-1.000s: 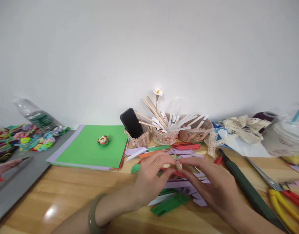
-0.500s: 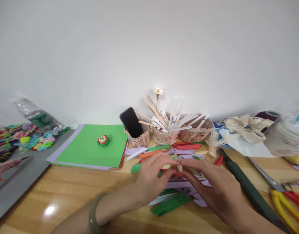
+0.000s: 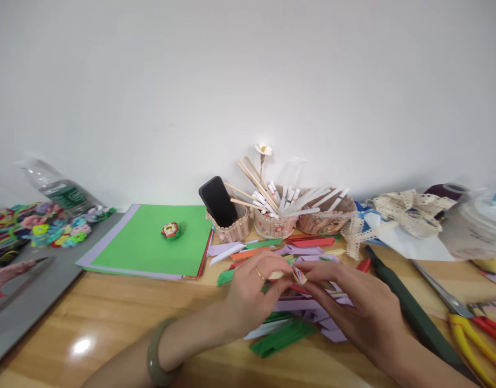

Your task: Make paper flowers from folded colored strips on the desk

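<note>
Left hand (image 3: 251, 293): fingers are pinched on the small folded paper piece (image 3: 299, 275), a ring being worn on one finger and a green bangle (image 3: 155, 353) on the wrist.
Right hand (image 3: 358, 307): fingers are curled, the tips being pressed on the same paper piece from 3 o'clock.
Paper piece: striped red, white and blue; it is held between both hands just above the pile of folded strips (image 3: 296, 323), at the middle of the desk (image 3: 110, 318).
Step in hand: folding or tucking of the small piece is judged to be under way. It is judged best done with the piece kept steady by the left hand, the crease pressed flat by the right fingertips, and the work held clear of the loose strips beneath.
Stick-walled holder (image 3: 235, 230), at 11 o'clock from the hands: a dark phone (image 3: 217, 202) is stood tilted in it.
Middle cup (image 3: 273, 226), at 12 o'clock: wooden sticks and white rolled sticks are fanned out of it, with one small paper flower (image 3: 264, 149) standing above.
Right basket (image 3: 326, 218), at 1 o'clock: more white sticks are leaned across it; its further contents cannot be told.
Green sheet stack (image 3: 151, 248), at 10 o'clock: a small finished folded ornament (image 3: 170, 230) is set on it.
Scissors (image 3: 469, 320), at 3 o'clock: laid on the desk, well apart from the hands.
</note>
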`<move>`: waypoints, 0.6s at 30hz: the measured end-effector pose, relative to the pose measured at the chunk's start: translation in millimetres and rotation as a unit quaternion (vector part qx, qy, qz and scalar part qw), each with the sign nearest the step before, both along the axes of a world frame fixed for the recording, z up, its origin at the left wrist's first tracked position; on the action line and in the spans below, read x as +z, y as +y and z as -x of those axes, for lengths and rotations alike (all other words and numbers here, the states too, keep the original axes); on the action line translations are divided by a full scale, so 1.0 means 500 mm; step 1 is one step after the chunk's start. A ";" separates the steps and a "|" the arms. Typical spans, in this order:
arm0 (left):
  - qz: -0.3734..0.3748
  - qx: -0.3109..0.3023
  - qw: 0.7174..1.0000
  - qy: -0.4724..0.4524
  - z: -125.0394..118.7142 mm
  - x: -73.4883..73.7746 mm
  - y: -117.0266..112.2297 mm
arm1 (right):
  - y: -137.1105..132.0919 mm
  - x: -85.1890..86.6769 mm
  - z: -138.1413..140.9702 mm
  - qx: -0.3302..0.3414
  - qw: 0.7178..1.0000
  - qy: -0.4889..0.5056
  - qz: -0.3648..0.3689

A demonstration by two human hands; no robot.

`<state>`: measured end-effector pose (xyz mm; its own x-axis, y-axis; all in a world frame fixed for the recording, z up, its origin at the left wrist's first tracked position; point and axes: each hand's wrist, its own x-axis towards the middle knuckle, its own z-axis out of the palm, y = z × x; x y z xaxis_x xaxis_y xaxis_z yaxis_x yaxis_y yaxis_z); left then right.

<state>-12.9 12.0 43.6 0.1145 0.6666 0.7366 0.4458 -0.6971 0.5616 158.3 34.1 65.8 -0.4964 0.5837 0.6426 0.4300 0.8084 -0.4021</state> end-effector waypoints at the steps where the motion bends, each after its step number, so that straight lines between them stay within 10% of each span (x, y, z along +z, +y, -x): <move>1: -0.003 -0.003 1.000 0.003 0.001 0.001 0.001 | 0.001 0.000 -0.002 0.007 1.000 -0.001 -0.001; 18: -0.023 -0.050 0.998 0.023 0.006 0.014 0.000 | 0.029 0.021 -0.003 0.115 0.990 0.009 0.081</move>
<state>-16.1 12.0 50.5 0.2126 0.6155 0.7589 0.3973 -0.7640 0.5083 159.9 48.6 76.4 -0.6168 0.5532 0.5600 0.2337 0.8080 -0.5409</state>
